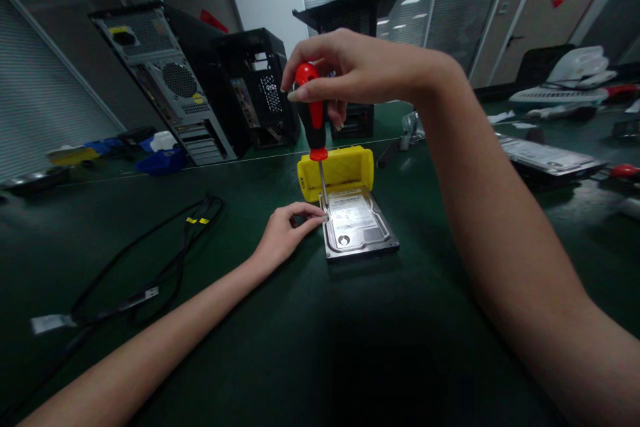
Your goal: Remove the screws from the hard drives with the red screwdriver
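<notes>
A silver hard drive lies label side up on the green table. My right hand is closed around the red and black handle of a screwdriver, holding it nearly upright from above. The shaft runs down to the drive's left edge, near its far corner; the exact spot under the tip is too small to make out. Thumb and forefinger of my left hand pinch at the drive's left edge, close beside the screwdriver tip. A yellow plastic bin lies on its side just behind the drive, its opening facing me.
Black cables with a USB plug lie on the left. Computer cases stand along the back, with blue bins to their left. Another hard drive sits at the right, near a keyboard. A small clear bag lies behind.
</notes>
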`<state>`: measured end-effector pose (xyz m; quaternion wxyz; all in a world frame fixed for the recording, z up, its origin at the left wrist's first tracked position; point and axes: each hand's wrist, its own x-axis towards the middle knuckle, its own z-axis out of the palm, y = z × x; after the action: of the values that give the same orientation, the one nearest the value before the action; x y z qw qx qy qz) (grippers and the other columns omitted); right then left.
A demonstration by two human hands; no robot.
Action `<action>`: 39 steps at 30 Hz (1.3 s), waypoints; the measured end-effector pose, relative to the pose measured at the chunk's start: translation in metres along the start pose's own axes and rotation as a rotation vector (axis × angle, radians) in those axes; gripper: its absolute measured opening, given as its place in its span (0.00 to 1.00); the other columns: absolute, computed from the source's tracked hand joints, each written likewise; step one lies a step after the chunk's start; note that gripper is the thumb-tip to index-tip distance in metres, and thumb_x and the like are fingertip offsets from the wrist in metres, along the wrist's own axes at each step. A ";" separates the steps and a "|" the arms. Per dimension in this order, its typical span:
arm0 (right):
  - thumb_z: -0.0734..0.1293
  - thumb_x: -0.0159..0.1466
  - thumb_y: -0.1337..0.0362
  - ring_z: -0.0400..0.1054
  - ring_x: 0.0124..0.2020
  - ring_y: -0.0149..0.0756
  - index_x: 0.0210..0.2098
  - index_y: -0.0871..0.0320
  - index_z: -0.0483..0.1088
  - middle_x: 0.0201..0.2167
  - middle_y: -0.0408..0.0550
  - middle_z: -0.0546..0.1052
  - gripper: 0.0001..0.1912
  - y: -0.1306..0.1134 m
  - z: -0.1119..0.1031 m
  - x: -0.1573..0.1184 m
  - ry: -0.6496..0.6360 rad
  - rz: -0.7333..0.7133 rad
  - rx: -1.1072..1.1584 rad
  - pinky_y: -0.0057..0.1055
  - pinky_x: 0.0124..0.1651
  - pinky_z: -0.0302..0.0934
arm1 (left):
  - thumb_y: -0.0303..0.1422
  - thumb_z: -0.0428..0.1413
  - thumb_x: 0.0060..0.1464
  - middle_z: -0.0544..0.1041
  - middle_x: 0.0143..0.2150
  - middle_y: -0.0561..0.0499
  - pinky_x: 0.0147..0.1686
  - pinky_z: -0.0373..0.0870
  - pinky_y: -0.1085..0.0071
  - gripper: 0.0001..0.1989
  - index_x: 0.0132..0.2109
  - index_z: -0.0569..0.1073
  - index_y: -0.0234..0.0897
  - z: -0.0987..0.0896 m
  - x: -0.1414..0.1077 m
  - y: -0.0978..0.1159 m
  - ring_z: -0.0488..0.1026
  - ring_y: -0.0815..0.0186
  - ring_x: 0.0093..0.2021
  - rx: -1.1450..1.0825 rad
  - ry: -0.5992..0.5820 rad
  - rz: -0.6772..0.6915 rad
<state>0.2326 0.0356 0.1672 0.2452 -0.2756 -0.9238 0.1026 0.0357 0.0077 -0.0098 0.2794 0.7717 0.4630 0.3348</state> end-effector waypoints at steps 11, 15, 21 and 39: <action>0.63 0.65 0.62 0.68 0.23 0.18 0.53 0.67 0.65 0.41 0.52 0.73 0.19 0.002 -0.001 0.000 -0.003 -0.011 0.008 0.14 0.26 0.67 | 0.37 0.57 0.55 0.79 0.44 0.47 0.42 0.69 0.66 0.12 0.43 0.77 0.36 -0.004 0.000 0.000 0.74 0.60 0.43 -0.128 -0.087 -0.057; 0.63 0.65 0.62 0.68 0.23 0.18 0.53 0.67 0.65 0.41 0.53 0.73 0.20 0.001 -0.002 -0.002 0.002 -0.010 0.019 0.13 0.25 0.66 | 0.37 0.56 0.56 0.79 0.45 0.47 0.41 0.70 0.65 0.12 0.44 0.77 0.37 -0.007 -0.002 -0.004 0.74 0.60 0.43 -0.116 -0.097 -0.048; 0.63 0.65 0.63 0.70 0.25 0.22 0.53 0.68 0.65 0.38 0.52 0.73 0.20 0.000 -0.001 -0.004 0.027 -0.034 0.057 0.16 0.25 0.67 | 0.37 0.56 0.57 0.79 0.43 0.48 0.43 0.69 0.65 0.11 0.42 0.78 0.37 -0.006 -0.004 -0.008 0.74 0.60 0.42 0.001 -0.038 0.043; 0.63 0.65 0.63 0.71 0.25 0.23 0.52 0.68 0.65 0.37 0.51 0.73 0.19 0.000 -0.001 -0.002 0.004 -0.010 0.079 0.19 0.25 0.69 | 0.34 0.57 0.56 0.79 0.39 0.50 0.36 0.67 0.70 0.07 0.39 0.78 0.37 -0.005 -0.008 -0.001 0.74 0.63 0.38 0.111 0.036 0.122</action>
<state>0.2347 0.0341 0.1671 0.2581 -0.2611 -0.9200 0.1372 0.0283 0.0018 -0.0097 0.2069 0.8068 0.4378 0.3386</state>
